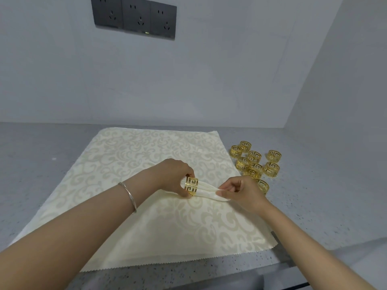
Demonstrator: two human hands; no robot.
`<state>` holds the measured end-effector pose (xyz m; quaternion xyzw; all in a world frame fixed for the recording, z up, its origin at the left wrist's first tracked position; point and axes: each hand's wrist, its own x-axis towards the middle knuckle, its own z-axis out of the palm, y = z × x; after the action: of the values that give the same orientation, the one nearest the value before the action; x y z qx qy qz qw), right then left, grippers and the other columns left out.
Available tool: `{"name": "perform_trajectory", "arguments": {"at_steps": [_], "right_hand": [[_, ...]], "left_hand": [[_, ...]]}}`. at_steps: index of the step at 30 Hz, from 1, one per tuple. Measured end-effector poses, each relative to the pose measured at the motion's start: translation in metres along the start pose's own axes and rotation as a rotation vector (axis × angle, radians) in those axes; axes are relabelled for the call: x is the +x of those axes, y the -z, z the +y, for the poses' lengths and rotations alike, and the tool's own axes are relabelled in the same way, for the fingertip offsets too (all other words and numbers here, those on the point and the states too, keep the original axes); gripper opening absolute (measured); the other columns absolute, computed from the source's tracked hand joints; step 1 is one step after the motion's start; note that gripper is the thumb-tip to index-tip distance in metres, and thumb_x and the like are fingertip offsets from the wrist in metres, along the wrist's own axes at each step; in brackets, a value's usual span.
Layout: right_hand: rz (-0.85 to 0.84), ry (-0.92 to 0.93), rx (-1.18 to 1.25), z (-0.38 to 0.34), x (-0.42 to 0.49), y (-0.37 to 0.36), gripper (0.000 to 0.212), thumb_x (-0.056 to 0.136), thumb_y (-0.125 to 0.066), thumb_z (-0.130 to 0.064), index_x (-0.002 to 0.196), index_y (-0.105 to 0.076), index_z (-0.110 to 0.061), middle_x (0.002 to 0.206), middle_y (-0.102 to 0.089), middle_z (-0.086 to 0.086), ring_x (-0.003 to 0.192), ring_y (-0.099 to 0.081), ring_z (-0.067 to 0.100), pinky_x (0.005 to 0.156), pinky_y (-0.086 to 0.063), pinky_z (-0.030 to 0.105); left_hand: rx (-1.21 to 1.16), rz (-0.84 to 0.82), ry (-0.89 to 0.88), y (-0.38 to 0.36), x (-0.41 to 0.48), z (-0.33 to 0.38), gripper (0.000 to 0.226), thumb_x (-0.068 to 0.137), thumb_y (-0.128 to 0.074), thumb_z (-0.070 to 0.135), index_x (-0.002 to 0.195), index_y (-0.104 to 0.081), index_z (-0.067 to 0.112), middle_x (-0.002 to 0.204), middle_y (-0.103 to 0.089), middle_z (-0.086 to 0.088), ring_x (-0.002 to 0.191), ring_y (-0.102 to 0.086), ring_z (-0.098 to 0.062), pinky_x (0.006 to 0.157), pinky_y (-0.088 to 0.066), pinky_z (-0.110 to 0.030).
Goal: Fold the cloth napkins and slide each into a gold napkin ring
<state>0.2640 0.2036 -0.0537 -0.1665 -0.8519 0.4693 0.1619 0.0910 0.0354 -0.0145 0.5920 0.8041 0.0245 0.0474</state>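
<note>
A stack of cream napkins [146, 155] with a pale scroll pattern lies flat on the grey counter [37, 164]. The top napkin is gathered into a narrow bunch [206, 191] at its middle. My left hand [173, 174] grips a gold napkin ring [191, 185] with a cut-out key pattern, and the bunch passes through it. My right hand [240, 189] pinches the bunched cloth just right of the ring. A thin bangle [128, 194] sits on my left wrist.
Several more gold rings [254, 162] stand in a cluster on the counter right of the napkins, close behind my right hand. Grey walls close off the back and right side. A dark socket panel [134, 16] is on the back wall. The counter's front edge [230, 277] runs below.
</note>
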Motion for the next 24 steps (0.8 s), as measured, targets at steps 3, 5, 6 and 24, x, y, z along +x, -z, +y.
{"name": "perform_trajectory", "arguments": {"at_steps": [3, 5, 6, 24], "right_hand": [[-0.146, -0.025, -0.100, -0.003, 0.000, 0.000, 0.021, 0.071, -0.083, -0.027, 0.084, -0.072, -0.015, 0.072, -0.061, -0.002, 0.065, -0.052, 0.010, 0.059, -0.041, 0.017], [-0.174, -0.045, -0.106, -0.007, 0.002, -0.001, 0.027, 0.074, -0.078, -0.039, 0.092, -0.071, -0.020, 0.076, -0.061, -0.004, 0.068, -0.052, 0.006, 0.063, -0.042, 0.018], [-0.163, -0.051, -0.076, -0.010, 0.004, -0.003, 0.027, 0.078, -0.074, -0.040, 0.096, -0.071, -0.020, 0.078, -0.062, 0.000, 0.071, -0.052, 0.005, 0.065, -0.042, 0.017], [0.065, -0.203, 0.366, -0.055, 0.037, -0.036, 0.038, 0.080, -0.074, -0.033, 0.108, -0.055, -0.018, 0.084, -0.072, -0.008, 0.064, -0.064, -0.002, 0.054, -0.042, 0.007]], "left_hand": [[-0.021, 0.132, 0.020, 0.003, -0.012, -0.005, 0.081, 0.069, -0.069, 0.066, 0.137, -0.045, 0.031, 0.134, -0.052, 0.010, 0.123, -0.048, -0.014, 0.096, -0.034, -0.024], [-0.036, 0.332, 0.152, 0.013, -0.024, -0.013, 0.082, 0.076, -0.053, 0.075, 0.142, -0.040, 0.028, 0.144, -0.045, 0.007, 0.130, -0.043, -0.016, 0.104, -0.030, -0.032], [-0.026, 0.389, 0.273, 0.018, -0.031, -0.018, 0.080, 0.081, -0.041, 0.076, 0.141, -0.040, 0.024, 0.143, -0.046, 0.002, 0.127, -0.045, -0.021, 0.102, -0.034, -0.035], [-1.610, 0.305, 0.416, 0.002, 0.014, -0.003, 0.098, 0.071, -0.077, 0.049, 0.146, -0.014, 0.039, 0.133, -0.053, 0.004, 0.109, -0.062, -0.019, 0.099, -0.048, -0.037]]}}
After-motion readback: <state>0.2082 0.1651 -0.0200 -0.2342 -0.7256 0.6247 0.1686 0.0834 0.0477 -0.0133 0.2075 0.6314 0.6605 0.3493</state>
